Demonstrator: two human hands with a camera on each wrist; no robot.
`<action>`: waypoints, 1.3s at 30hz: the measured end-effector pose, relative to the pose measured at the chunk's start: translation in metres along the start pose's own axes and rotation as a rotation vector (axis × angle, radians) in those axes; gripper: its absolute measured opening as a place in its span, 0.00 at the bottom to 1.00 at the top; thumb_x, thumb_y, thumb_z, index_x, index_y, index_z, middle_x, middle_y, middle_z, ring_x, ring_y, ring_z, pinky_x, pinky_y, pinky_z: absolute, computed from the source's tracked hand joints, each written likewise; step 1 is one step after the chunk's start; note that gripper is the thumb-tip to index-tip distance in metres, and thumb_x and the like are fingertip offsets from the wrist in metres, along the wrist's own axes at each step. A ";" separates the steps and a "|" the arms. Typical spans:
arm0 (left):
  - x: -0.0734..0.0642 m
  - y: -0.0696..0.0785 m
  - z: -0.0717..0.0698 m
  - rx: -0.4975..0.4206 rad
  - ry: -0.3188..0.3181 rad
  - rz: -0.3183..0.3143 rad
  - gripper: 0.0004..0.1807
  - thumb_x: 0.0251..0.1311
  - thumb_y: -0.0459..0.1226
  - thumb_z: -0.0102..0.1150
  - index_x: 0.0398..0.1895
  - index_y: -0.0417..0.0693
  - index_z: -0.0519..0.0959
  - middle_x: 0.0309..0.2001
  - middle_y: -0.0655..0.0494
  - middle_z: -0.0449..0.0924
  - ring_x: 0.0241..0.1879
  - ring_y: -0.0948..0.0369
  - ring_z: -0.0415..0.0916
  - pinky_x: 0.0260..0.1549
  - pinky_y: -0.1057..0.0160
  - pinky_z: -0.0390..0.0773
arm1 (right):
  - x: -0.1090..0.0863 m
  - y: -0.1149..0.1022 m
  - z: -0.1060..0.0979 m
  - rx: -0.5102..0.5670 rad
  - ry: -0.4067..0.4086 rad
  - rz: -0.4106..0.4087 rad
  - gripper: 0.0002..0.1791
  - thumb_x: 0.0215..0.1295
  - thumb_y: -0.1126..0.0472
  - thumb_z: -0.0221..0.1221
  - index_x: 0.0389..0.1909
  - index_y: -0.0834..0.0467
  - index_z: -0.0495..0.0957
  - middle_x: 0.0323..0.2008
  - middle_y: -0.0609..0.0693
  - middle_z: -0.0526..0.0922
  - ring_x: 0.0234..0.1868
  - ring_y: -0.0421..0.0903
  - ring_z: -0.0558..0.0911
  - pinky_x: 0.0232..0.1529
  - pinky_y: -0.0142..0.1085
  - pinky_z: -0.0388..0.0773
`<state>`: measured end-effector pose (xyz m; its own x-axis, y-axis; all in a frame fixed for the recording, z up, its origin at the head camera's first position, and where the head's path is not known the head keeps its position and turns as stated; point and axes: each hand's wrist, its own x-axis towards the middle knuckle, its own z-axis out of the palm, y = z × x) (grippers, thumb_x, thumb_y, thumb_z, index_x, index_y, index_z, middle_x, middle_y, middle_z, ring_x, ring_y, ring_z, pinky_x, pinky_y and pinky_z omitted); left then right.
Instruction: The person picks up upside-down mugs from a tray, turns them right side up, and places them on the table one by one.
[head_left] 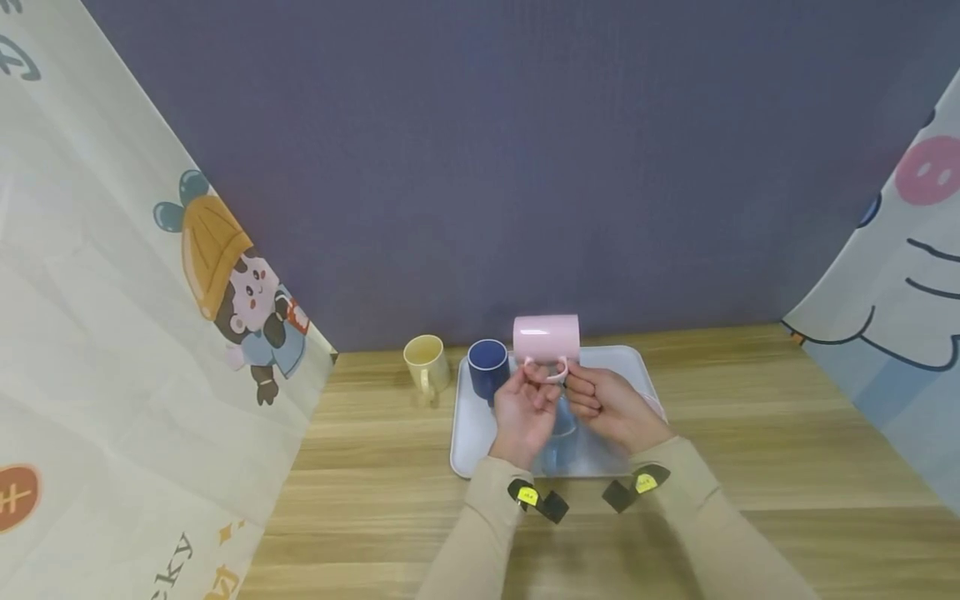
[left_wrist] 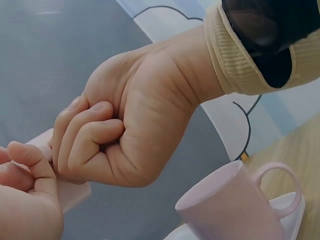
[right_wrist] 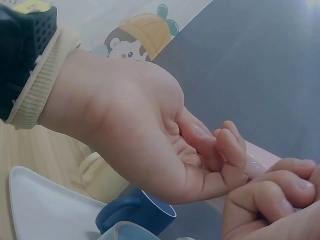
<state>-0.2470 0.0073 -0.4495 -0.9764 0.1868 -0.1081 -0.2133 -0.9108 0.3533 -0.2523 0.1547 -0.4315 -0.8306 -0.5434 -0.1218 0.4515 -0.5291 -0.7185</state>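
Note:
Above the tray a pink mug (head_left: 546, 336) is held on its side, its handle (head_left: 556, 377) pointing down toward the person. My left hand (head_left: 527, 419) pinches the left end of that handle with its fingertips. At the handle's other end, my right hand (head_left: 611, 408) grips with thumb and forefinger, its remaining fingers curled into the palm. In the left wrist view the right hand (left_wrist: 125, 125) covers much of the pink mug (left_wrist: 75, 195). The left hand (right_wrist: 135, 125) similarly hides part of it in the right wrist view.
Below the hands lies a white tray (head_left: 468, 442) on the wooden table (head_left: 360, 500). It bears a dark blue mug (head_left: 487, 375), a light blue mug (head_left: 562, 429) and, at right, another pink mug (left_wrist: 225, 205). Left of the tray stands a yellow mug (head_left: 426, 367). A grey-blue panel (head_left: 480, 167) rises behind.

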 end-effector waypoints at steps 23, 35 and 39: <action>-0.004 0.007 -0.011 0.433 -0.053 -0.028 0.19 0.79 0.40 0.37 0.30 0.54 0.77 0.31 0.63 0.79 0.26 0.67 0.66 0.30 0.69 0.67 | -0.009 0.002 -0.010 0.175 -0.382 -0.035 0.23 0.85 0.56 0.28 0.43 0.57 0.73 0.16 0.41 0.61 0.18 0.38 0.45 0.19 0.27 0.41; -0.004 0.041 -0.037 1.193 0.206 0.351 0.11 0.70 0.32 0.56 0.45 0.30 0.82 0.32 0.44 0.83 0.23 0.66 0.69 0.23 0.72 0.70 | -0.028 -0.017 -0.030 -0.326 -0.240 -0.305 0.17 0.85 0.59 0.37 0.41 0.53 0.75 0.15 0.41 0.59 0.17 0.42 0.48 0.19 0.35 0.37; -0.001 0.055 -0.054 1.343 0.307 0.434 0.08 0.68 0.33 0.59 0.41 0.36 0.84 0.33 0.44 0.86 0.32 0.54 0.81 0.28 0.70 0.74 | -0.040 -0.030 -0.040 -0.422 -0.085 -0.303 0.15 0.83 0.57 0.42 0.38 0.52 0.76 0.15 0.38 0.63 0.18 0.42 0.50 0.22 0.36 0.39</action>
<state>-0.2563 -0.0629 -0.4806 -0.9623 -0.2522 0.1019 0.0553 0.1856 0.9811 -0.2457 0.2182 -0.4329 -0.8663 -0.4671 0.1773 0.0104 -0.3716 -0.9283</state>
